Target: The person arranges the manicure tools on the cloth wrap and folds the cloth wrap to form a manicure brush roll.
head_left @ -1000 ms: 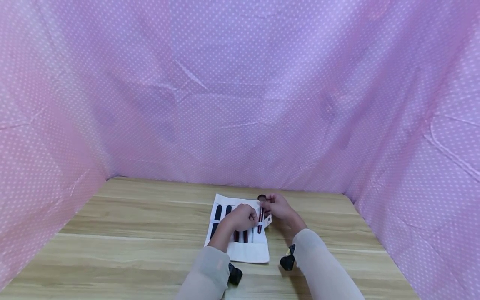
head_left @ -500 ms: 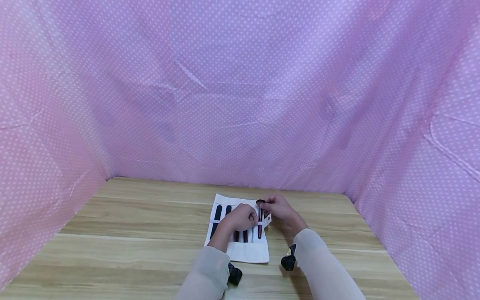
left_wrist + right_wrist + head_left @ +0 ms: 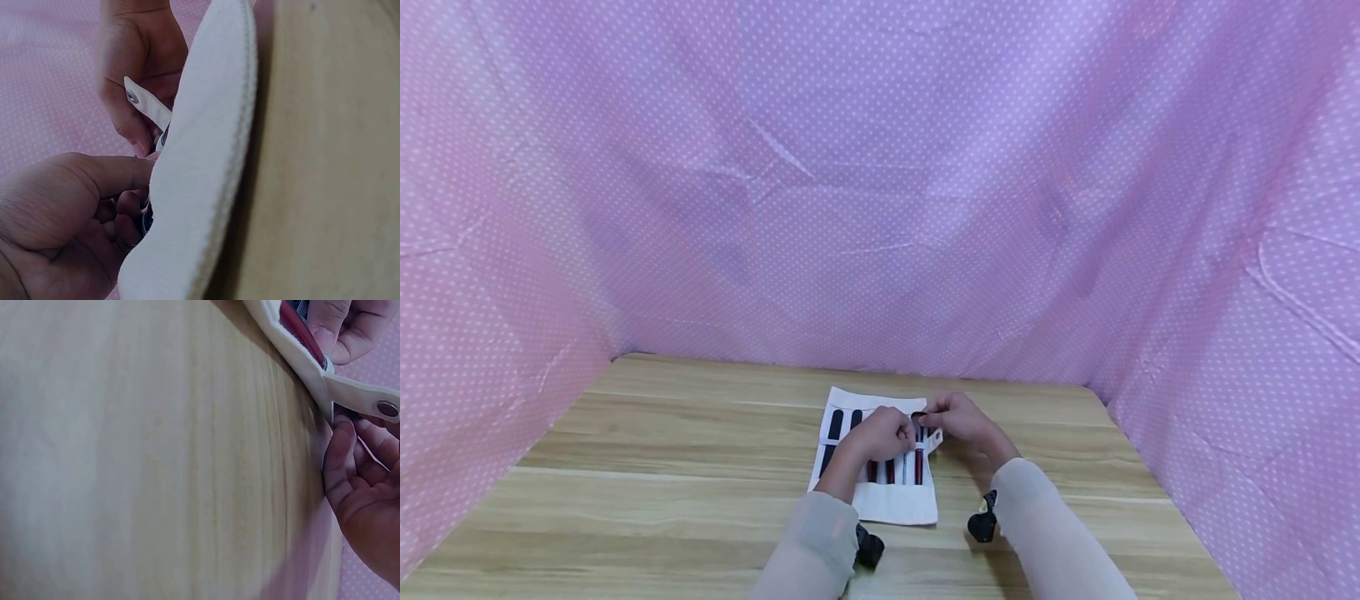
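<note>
A white fabric brush roll point(image 3: 895, 505) lies unfolded on the table, with several dark brushes in its slots. Along its right side stands a makeup brush point(image 3: 919, 468) with a red handle, passing under a white elastic band point(image 3: 921, 446) and down to the lower pocket. My right hand point(image 3: 958, 417) pinches this brush near its dark head at the roll's top right. Beside it, my left hand point(image 3: 883, 433) curls over the middle of the roll, thumb and fingers pinching the elastic band by the brush. The left hand covers parts of the middle brushes.
A snap tab point(image 3: 359, 394) sticks out from the roll's right edge, next to my right fingers. The wooden table point(image 3: 662, 483) ends at a pink dotted curtain point(image 3: 850, 250) at the back and sides. Black wrist cameras point(image 3: 982, 518) hang under both sleeves.
The red-handled brush has slid down through the band toward the lower pocket, its head dropping lower. My right hand has come down slightly with it; the left hand has stayed put.
</note>
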`<state>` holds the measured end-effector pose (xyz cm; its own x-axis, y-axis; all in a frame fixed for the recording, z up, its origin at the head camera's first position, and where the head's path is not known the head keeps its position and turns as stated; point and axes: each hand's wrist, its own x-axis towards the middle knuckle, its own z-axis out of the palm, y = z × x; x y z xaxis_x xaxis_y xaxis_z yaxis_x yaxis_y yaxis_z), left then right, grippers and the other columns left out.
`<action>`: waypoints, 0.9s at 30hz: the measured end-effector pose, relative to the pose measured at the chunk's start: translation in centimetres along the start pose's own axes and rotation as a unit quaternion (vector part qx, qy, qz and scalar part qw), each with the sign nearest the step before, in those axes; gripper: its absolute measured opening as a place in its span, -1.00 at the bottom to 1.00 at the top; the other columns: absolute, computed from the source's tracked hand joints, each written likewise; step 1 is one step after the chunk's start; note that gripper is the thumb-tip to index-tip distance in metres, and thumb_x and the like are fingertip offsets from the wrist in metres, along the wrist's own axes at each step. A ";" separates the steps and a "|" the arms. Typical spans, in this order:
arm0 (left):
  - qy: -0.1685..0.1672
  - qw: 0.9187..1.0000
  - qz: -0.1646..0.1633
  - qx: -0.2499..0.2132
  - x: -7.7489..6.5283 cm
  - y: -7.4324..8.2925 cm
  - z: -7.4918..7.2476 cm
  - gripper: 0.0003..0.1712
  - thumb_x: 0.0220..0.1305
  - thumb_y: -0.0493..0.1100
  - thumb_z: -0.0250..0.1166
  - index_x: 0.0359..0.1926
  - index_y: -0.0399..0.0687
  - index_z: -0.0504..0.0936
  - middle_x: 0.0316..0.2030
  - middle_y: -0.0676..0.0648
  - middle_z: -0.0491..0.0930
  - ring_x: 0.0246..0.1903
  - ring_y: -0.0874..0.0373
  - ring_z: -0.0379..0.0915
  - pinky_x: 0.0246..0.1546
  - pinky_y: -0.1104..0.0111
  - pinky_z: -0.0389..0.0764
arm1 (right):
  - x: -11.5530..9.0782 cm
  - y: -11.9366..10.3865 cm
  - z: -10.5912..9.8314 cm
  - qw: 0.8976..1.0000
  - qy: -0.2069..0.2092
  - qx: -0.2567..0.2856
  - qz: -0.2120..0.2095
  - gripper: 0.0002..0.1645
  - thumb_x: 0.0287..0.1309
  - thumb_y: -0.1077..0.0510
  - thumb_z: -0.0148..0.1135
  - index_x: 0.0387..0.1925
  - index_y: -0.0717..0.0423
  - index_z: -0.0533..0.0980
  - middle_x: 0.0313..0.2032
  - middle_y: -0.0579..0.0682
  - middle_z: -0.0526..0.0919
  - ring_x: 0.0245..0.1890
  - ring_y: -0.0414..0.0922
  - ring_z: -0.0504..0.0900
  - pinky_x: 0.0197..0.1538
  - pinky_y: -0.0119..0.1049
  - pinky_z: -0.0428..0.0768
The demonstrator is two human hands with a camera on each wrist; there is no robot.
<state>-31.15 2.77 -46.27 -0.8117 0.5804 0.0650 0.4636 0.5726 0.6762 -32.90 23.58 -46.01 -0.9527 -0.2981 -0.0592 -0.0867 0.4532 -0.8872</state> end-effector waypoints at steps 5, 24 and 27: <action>-0.001 1.000 -0.006 -0.002 -0.1 0.1 0.0 -0.80 0.35 -0.29 0.33 -0.45 0.00 0.70 -0.59 0.13 0.50 -0.55 0.30 0.37 -0.39 0.43 0.43 | -0.2 0.1 -0.2 1.000 -0.019 -0.006 0.000 -0.87 0.26 0.31 0.30 -0.26 0.34 0.69 -0.41 -0.07 0.65 -0.39 -0.19 0.51 -0.31 -0.36 0.47; -0.003 1.000 -0.016 -0.004 0.1 0.1 0.0 -0.79 0.36 -0.27 0.34 -0.45 0.02 0.70 -0.58 0.12 0.51 -0.55 0.28 0.38 -0.40 0.43 0.43 | -0.5 -0.6 -0.4 0.999 -0.034 -0.019 0.010 -0.81 0.28 0.29 0.29 -0.21 0.41 0.68 -0.32 -0.02 0.70 -0.36 -0.18 0.50 -0.30 -0.33 0.45; -0.004 1.000 -0.017 -0.001 0.0 0.2 0.0 -0.80 0.35 -0.27 0.35 -0.45 0.02 0.70 -0.58 0.13 0.51 -0.53 0.28 0.39 -0.39 0.42 0.44 | -0.4 -0.5 -0.4 0.999 -0.032 -0.014 0.017 -0.81 0.27 0.29 0.31 -0.18 0.36 0.70 -0.28 -0.01 0.72 -0.34 -0.18 0.54 -0.28 -0.32 0.49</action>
<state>-31.11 2.86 -46.14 -0.8234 0.5663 0.0360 0.4361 0.5909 0.6787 -32.61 23.85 -45.34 -0.9347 -0.3351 -0.1186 -0.0637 0.4861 -0.8716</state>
